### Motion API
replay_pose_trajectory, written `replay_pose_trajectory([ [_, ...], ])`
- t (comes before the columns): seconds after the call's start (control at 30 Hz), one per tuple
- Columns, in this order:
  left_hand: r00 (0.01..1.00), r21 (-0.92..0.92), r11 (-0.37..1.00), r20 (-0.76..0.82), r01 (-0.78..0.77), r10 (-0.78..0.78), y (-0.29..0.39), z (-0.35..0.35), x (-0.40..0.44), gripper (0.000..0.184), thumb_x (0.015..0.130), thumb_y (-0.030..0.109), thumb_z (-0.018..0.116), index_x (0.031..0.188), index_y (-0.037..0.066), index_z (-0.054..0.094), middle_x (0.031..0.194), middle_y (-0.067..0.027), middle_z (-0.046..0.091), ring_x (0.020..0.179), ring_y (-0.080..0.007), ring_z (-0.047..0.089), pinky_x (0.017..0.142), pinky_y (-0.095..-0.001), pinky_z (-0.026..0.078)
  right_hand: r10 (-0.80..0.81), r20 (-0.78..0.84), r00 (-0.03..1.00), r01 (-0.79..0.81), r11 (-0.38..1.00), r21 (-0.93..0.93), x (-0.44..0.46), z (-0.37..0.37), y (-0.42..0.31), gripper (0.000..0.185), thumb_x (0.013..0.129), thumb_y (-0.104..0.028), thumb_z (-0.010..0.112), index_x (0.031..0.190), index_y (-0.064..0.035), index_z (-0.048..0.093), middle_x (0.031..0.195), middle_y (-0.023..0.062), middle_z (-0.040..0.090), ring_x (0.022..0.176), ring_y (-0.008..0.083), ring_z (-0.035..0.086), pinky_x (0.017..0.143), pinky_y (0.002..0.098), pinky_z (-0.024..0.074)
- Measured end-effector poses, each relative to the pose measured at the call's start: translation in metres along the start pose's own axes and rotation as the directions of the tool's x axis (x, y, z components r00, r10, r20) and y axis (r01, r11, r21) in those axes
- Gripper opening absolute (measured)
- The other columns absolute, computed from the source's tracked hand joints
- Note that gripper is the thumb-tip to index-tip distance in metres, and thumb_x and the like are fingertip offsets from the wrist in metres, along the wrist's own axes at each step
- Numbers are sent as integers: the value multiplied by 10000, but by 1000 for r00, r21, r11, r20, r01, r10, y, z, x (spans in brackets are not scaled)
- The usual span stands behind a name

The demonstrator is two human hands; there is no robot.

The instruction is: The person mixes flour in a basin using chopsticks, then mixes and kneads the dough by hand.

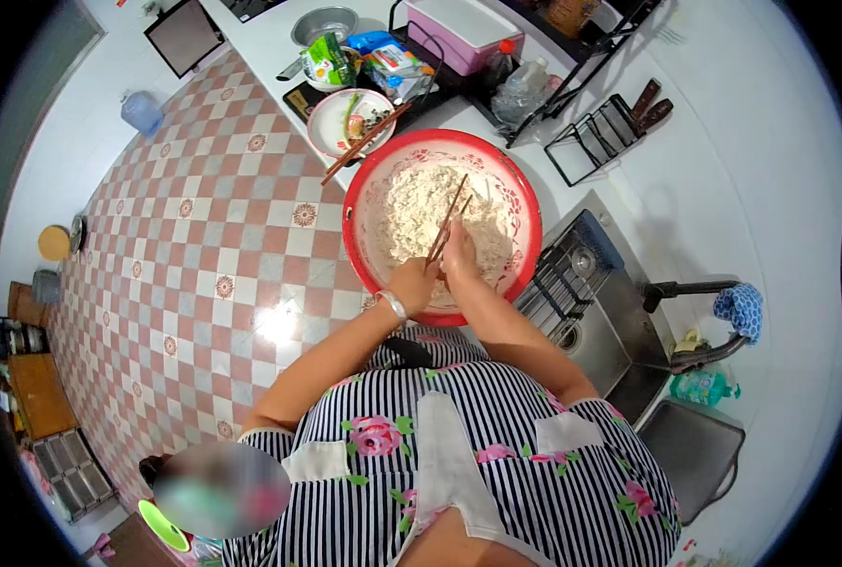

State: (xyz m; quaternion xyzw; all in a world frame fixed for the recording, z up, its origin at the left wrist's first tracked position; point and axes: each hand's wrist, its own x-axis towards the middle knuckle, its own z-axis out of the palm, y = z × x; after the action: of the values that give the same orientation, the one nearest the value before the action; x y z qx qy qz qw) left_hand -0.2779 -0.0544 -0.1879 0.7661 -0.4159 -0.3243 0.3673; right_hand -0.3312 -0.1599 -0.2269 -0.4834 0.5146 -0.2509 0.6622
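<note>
A large red-rimmed enamel basin [353,222] with a floral inside stands in front of me on the counter's edge. Pale, crumbly flour dough [421,203] lies in it, with looser flour on the right side. A pair of brown chopsticks [450,210] slants over the dough, their far ends pointing away from me. My left hand [415,282], with a bracelet at the wrist, is closed around their near ends at the basin's near side. Beside it, my right hand [459,253] has its fingers closed against the chopsticks' middle; its fingertips are partly hidden.
Left of the basin sits a plate [317,128] with food scraps and more chopsticks [364,145] across it. Behind are food packets [397,68], a metal bowl [324,24] and a pink container [454,42]. A sink [614,326] and knife rack [595,142] are at right.
</note>
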Motion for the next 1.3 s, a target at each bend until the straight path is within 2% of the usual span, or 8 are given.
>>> replay_pose_trajectory([
  [0.23,988,269,957,83,106,-132,9,7,-4,365,934,253,457,834,-51,632,792,-304,624,772,-445,629,724,-510,484,-55,-11,998,42,868,-495,46,-10,35,547,985,-377,340,962,89,625,920,262,628,898,368,602,821,438,433],
  [0.3,989,261,962,100,81,-110,17,3,-14,367,931,267,470,832,-50,627,769,-305,618,763,-449,626,715,-521,479,105,-145,984,-128,979,-161,46,-15,13,587,972,-386,372,983,148,616,984,339,615,967,431,595,840,463,437],
  [0.43,986,256,965,142,48,-87,34,-13,-30,347,927,271,479,855,-35,624,777,-292,624,767,-447,622,714,-518,477,-44,-54,998,51,990,134,131,-75,65,535,965,-381,353,996,75,633,994,256,635,934,355,606,824,423,456],
  [0.53,967,413,883,208,-223,147,8,-28,-44,282,931,234,476,931,-11,614,805,-259,640,766,-424,630,688,-487,491,52,-341,939,-167,933,-318,90,-62,-30,436,947,-350,401,981,15,636,901,165,635,808,258,603,732,393,467],
  [0.67,994,388,920,-103,61,-22,-17,-106,-24,355,973,309,449,1059,1,603,871,-272,644,843,-408,636,699,-477,488,-51,-143,988,-30,856,-517,82,-69,-22,343,914,-345,498,953,-36,640,822,96,620,700,201,579,628,374,462],
  [0.73,954,167,985,-299,47,5,-28,-143,-9,402,983,358,422,1105,11,587,890,-286,634,864,-427,622,717,-485,479,93,-157,983,-128,964,-233,96,-73,10,297,889,-372,558,896,-87,645,780,69,601,674,190,568,530,341,442],
  [1.03,916,629,730,-401,268,9,-46,-204,87,318,980,317,395,1141,118,584,909,-211,667,856,-393,636,726,-507,492,98,-105,990,-106,992,-73,69,-69,-11,268,878,-378,592,822,-118,624,872,49,565,728,191,529,533,326,482],
  [1.3,899,759,601,-412,249,149,-69,-195,148,390,902,142,490,1291,176,487,1062,-130,590,917,-312,641,744,-424,536,61,-55,997,-70,980,-184,76,-76,1,304,878,-355,528,726,-97,581,583,54,486,471,159,470,425,338,370],
])
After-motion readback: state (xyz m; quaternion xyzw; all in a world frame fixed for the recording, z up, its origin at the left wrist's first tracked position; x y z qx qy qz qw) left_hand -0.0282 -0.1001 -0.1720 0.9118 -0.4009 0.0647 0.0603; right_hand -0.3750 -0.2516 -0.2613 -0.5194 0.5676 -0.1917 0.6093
